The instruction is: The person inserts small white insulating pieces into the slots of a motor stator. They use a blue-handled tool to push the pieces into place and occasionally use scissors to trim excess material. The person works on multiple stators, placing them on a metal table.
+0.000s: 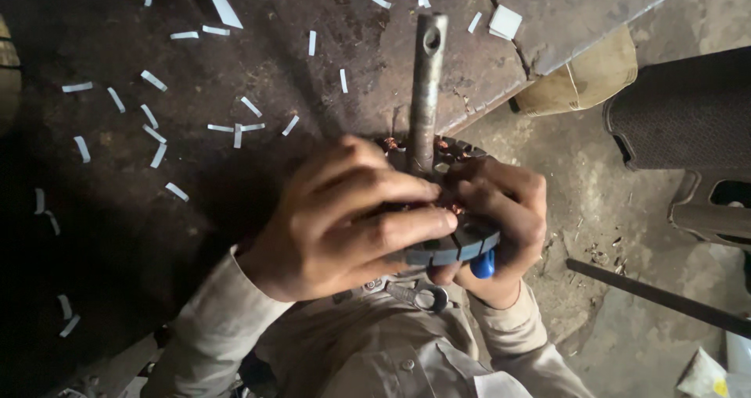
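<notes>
Both hands grip the motor armature (454,238) between them, left hand (344,218) over the laminated core, right hand (501,210) underneath; likely heavy, rigid steel, copper windings fragile, so hold core or shaft (426,93).

a workshop: grimy workbench (141,210), paper scraps (160,154), bare floor (579,179).

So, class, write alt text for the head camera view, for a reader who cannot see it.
Two hands, left hand and right hand, grip a round slotted metal core with copper wire, mounted on a steel shaft. Small white paper strips litter the dark workbench beneath.
</notes>
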